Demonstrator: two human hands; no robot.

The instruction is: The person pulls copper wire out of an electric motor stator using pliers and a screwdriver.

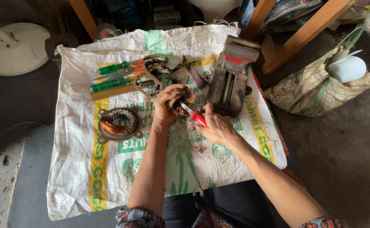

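- Woven plastic sack (109, 177): matt, coarse.
- Bench vise (230, 80): dull, worn metal.
- Stator (118, 124): glossy copper windings, rusty metal frame.
- Screwdriver handles (109, 84): glossy green plastic.

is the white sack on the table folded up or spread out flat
Spread out flat. The woven sack lies open across the table top, its edges hanging over the sides, with the stator, screwdrivers and bench vise resting on it.
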